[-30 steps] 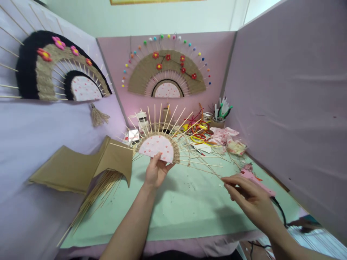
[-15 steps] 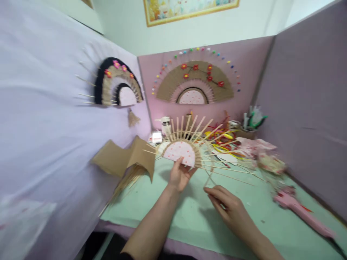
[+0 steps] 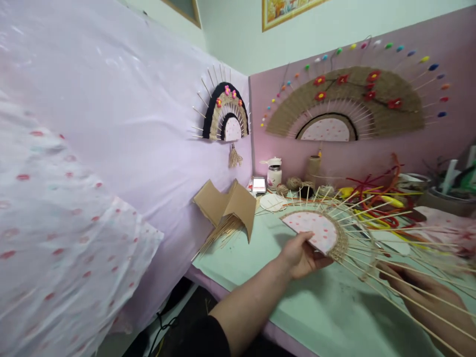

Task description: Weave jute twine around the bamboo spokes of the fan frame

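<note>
A half-round piece [image 3: 312, 227] covered in pink dotted cloth, with a woven twine rim and thin sticks fanning outward, is held above the table. My left hand [image 3: 303, 258] grips its straight lower edge, thumb on the cloth and fingers beneath. To the right, my right hand [image 3: 416, 285] is behind several of the long sticks, its fingers bent together near a loop of twine [image 3: 372, 263]. Sticks partly cover those fingertips, so what they pinch is hard to make out.
Brown cardboard [image 3: 238, 206] with loose sticks [image 3: 223, 232] lies at the table's left. Behind are a white jar [image 3: 274, 176], twine balls [image 3: 294, 184] and coloured pipe cleaners [image 3: 372, 186]. Finished fans [image 3: 394, 116] hang on the partitions. Dotted cloth [image 3: 74, 223] hangs at left.
The view has swung left, so the scene sits further right. The fan piece is tilted more, its sticks now passing in front of my right hand. My left hand keeps its grip.
</note>
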`<move>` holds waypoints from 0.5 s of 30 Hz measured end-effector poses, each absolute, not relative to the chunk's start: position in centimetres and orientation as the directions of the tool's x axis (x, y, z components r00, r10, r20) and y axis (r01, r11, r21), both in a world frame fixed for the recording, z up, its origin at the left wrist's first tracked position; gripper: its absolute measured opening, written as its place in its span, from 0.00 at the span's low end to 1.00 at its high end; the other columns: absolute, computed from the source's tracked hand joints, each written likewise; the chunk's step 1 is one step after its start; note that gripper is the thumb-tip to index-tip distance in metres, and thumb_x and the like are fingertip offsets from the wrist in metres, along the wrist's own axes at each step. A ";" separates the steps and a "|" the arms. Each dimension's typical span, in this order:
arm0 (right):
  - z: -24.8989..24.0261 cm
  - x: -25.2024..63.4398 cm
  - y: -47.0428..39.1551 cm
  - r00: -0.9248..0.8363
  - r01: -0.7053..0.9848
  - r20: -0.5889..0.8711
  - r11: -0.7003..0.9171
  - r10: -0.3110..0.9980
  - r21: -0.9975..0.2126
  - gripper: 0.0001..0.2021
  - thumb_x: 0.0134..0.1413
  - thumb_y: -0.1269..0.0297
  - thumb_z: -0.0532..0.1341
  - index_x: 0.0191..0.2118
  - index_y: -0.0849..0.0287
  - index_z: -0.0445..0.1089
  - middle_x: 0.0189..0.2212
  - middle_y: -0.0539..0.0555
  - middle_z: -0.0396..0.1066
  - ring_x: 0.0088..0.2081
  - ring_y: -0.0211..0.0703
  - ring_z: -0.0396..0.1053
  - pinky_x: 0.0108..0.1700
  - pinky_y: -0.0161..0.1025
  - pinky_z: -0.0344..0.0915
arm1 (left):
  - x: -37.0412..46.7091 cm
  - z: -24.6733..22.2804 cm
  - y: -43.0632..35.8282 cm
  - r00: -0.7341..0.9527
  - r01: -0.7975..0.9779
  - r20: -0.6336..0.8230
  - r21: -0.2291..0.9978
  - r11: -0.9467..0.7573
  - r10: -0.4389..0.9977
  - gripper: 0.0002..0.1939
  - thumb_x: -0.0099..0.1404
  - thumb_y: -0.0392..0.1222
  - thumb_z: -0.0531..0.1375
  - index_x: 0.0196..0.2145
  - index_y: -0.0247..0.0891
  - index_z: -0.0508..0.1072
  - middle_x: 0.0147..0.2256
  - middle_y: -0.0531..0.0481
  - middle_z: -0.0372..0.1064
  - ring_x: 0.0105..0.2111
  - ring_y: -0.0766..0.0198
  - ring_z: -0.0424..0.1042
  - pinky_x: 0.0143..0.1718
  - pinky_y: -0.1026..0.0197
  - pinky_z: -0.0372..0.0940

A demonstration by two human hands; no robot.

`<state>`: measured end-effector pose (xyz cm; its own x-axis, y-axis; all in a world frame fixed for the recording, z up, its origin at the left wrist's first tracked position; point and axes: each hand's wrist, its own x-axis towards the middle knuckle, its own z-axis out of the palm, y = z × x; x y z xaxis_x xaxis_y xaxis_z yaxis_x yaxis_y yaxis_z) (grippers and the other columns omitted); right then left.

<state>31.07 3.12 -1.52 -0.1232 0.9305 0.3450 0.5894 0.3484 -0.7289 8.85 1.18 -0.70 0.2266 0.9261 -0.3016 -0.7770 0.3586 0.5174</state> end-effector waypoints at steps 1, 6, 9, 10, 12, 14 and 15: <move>-1.5 31.2 3.1 -0.108 0.561 0.305 0.311 0.946 -0.767 0.20 0.48 0.44 0.57 0.29 0.53 0.78 0.32 0.61 0.79 0.32 0.58 0.77 0.27 0.45 0.73 | 8.6 -1.0 1.2 0.229 -0.762 -0.328 0.526 0.379 0.916 0.12 0.62 0.40 0.54 0.38 0.31 0.73 0.28 0.45 0.74 0.27 0.63 0.72 0.36 0.58 0.65; -3.0 32.9 3.8 -0.110 0.589 0.257 0.271 0.960 -0.761 0.21 0.44 0.42 0.59 0.31 0.54 0.78 0.33 0.57 0.79 0.33 0.58 0.77 0.31 0.47 0.72 | 6.4 -2.0 1.8 0.297 -0.580 -0.443 0.620 0.529 0.846 0.14 0.63 0.38 0.52 0.42 0.29 0.72 0.27 0.44 0.75 0.26 0.62 0.72 0.36 0.58 0.66; -4.4 34.2 4.2 -0.178 0.644 0.319 0.356 0.931 -0.677 0.21 0.43 0.41 0.58 0.29 0.53 0.78 0.31 0.57 0.79 0.30 0.57 0.76 0.28 0.47 0.71 | 4.8 -2.1 2.6 0.370 -0.482 -0.461 0.647 0.591 0.807 0.13 0.63 0.38 0.53 0.42 0.29 0.72 0.26 0.45 0.75 0.26 0.63 0.73 0.35 0.60 0.66; -4.8 34.4 4.3 -0.207 0.645 0.344 0.392 0.916 -0.656 0.21 0.44 0.41 0.58 0.29 0.53 0.78 0.31 0.57 0.79 0.29 0.56 0.76 0.27 0.46 0.71 | 4.3 -2.1 2.8 0.394 -0.460 -0.456 0.653 0.601 0.798 0.13 0.63 0.37 0.54 0.42 0.29 0.72 0.26 0.45 0.75 0.26 0.63 0.73 0.35 0.61 0.66; -5.3 34.6 4.2 -0.277 0.627 0.373 0.460 0.886 -0.629 0.21 0.46 0.41 0.58 0.29 0.54 0.78 0.31 0.57 0.79 0.29 0.55 0.76 0.27 0.44 0.71 | 3.4 -2.2 3.2 0.436 -0.427 -0.446 0.662 0.616 0.782 0.13 0.61 0.37 0.56 0.42 0.29 0.72 0.26 0.45 0.75 0.26 0.63 0.74 0.35 0.60 0.66; -5.4 34.3 4.0 -0.335 0.598 0.393 0.516 0.856 -0.613 0.22 0.48 0.41 0.57 0.30 0.54 0.77 0.31 0.58 0.79 0.31 0.54 0.76 0.31 0.45 0.72 | 2.7 -2.5 3.6 0.455 -0.422 -0.433 0.664 0.617 0.778 0.13 0.60 0.37 0.58 0.42 0.30 0.72 0.26 0.45 0.75 0.26 0.63 0.74 0.35 0.60 0.66; -5.5 34.0 3.9 -0.351 0.586 0.407 0.537 0.843 -0.607 0.23 0.49 0.41 0.56 0.30 0.55 0.77 0.31 0.58 0.79 0.32 0.54 0.76 0.33 0.45 0.73 | 2.4 -2.6 3.7 0.452 -0.432 -0.427 0.663 0.611 0.783 0.13 0.59 0.38 0.58 0.41 0.30 0.72 0.26 0.46 0.75 0.27 0.63 0.74 0.35 0.60 0.66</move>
<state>34.05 3.85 -5.45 -0.3506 0.8434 0.4072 0.5856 0.5367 -0.6074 2.43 3.72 -2.64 0.4521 0.7831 -0.4269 -0.4318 0.6110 0.6635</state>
